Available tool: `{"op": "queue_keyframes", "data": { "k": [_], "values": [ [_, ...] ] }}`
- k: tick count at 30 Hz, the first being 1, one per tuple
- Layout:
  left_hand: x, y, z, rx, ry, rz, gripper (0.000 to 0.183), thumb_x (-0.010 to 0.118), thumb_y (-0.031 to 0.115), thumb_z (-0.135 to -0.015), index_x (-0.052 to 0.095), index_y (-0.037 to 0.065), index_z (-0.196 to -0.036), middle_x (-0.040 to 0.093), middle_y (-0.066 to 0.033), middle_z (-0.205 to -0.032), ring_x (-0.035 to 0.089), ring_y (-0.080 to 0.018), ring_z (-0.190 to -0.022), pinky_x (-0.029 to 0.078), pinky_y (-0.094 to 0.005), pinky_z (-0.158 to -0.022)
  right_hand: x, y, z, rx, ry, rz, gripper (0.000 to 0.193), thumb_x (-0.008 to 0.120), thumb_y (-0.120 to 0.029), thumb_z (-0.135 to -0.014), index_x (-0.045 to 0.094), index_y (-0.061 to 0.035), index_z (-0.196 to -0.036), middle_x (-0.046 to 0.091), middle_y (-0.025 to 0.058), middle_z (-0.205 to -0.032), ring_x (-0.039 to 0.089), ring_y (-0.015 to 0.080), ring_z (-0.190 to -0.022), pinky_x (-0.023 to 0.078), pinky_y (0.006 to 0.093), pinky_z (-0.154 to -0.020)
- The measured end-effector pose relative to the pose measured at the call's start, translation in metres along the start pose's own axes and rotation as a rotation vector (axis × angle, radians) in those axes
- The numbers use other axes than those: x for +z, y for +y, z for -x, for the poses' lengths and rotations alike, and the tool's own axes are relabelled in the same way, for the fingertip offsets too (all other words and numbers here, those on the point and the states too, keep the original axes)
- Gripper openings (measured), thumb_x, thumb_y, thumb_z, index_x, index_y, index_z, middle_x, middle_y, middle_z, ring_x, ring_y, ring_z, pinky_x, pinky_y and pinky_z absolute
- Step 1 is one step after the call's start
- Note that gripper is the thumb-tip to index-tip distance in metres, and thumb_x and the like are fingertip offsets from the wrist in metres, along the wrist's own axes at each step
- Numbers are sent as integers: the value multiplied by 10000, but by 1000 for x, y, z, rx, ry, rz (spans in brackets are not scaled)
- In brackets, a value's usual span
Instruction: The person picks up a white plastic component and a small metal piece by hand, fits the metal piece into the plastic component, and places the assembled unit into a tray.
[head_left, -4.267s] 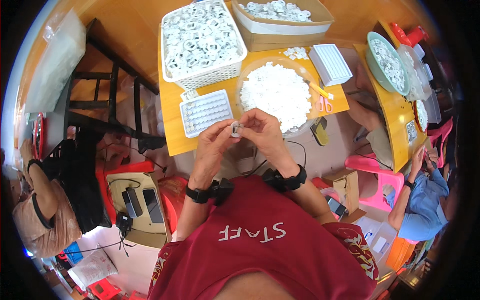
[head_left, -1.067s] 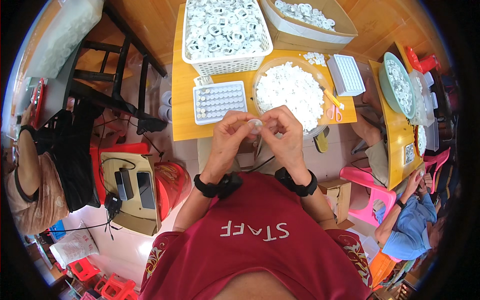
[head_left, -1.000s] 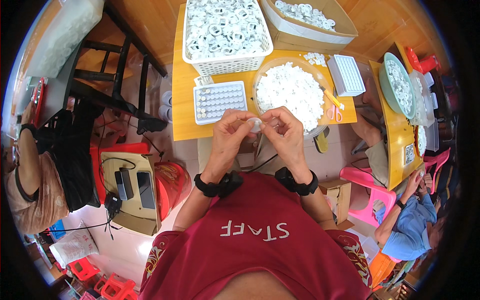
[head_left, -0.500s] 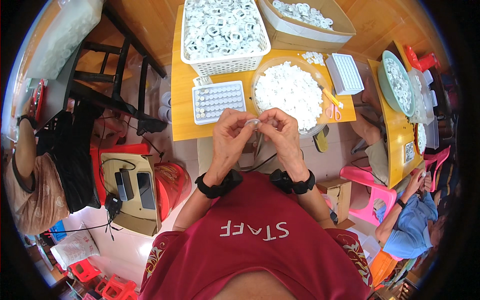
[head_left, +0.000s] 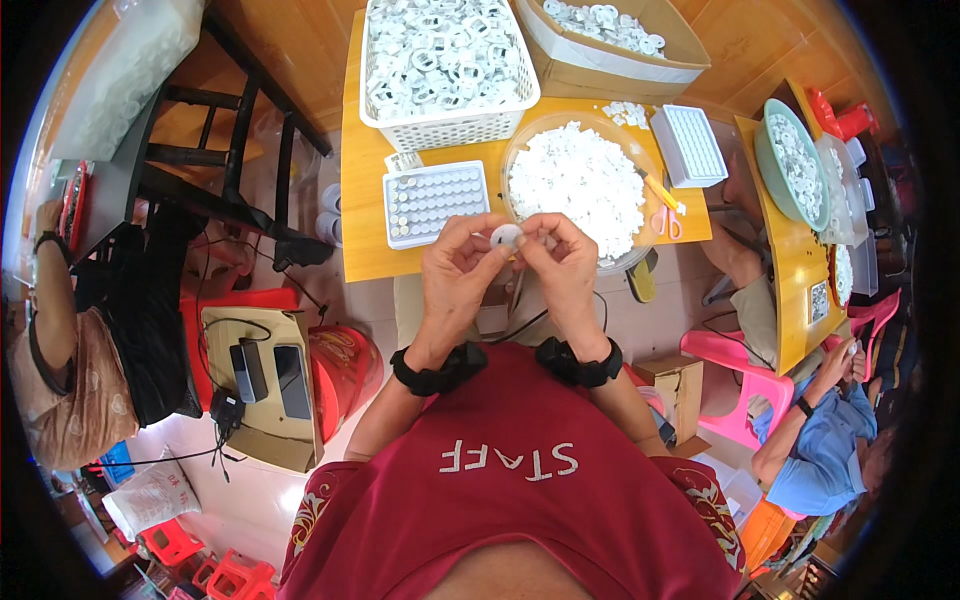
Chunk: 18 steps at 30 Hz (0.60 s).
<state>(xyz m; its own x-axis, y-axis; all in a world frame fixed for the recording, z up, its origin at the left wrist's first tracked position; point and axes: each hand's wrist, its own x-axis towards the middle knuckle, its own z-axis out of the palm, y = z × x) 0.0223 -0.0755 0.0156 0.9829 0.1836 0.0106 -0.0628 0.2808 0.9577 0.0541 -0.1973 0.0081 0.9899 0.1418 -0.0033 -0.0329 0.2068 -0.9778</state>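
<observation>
A small round white plastic piece [head_left: 506, 236] with a dark slot is pinched between the fingertips of both hands, just off the front edge of the yellow table [head_left: 365, 255]. My left hand [head_left: 459, 265] grips its left side and my right hand [head_left: 563, 262] its right side. Beyond my left hand lies a white tray [head_left: 436, 238] with rows of round pieces. A wide clear tub [head_left: 512, 150] heaped with small white plastic parts [head_left: 578, 185] stands beyond my right hand.
Behind the tray stands a white basket [head_left: 455, 131] full of white rings; a cardboard box [head_left: 600, 82] is beside it. Scissors [head_left: 667, 222], a yellow cutter [head_left: 660, 192] and another tray [head_left: 690, 147] lie to the right. Co-workers sit at both sides.
The round piece has been tilted so that its flat face and slot now show, where before it was seen nearly edge-on. Both hands stay almost in place.
</observation>
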Motion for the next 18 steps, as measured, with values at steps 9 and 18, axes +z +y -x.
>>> {"op": "queue_keyframes", "data": {
  "k": [9,18],
  "values": [
    [-3,-9,1,16,-17,49,286,525,-116,-782,573,-29,-1050,497,-49,-1009,588,-142,-879,486,-221,-749,8,-8,0,-267,27,324,179,598,53,-737,607,20,-913,571,52,-755,586,104,-613,475,192,-530],
    [-3,-15,7,107,-13,-272,343,505,-156,-770,588,-8,-1068,466,-39,-969,560,-122,-858,467,-213,-768,6,-7,3,-444,19,695,234,619,5,-674,610,29,-906,567,132,-720,583,225,-564,468,306,-499]
  ]
}}
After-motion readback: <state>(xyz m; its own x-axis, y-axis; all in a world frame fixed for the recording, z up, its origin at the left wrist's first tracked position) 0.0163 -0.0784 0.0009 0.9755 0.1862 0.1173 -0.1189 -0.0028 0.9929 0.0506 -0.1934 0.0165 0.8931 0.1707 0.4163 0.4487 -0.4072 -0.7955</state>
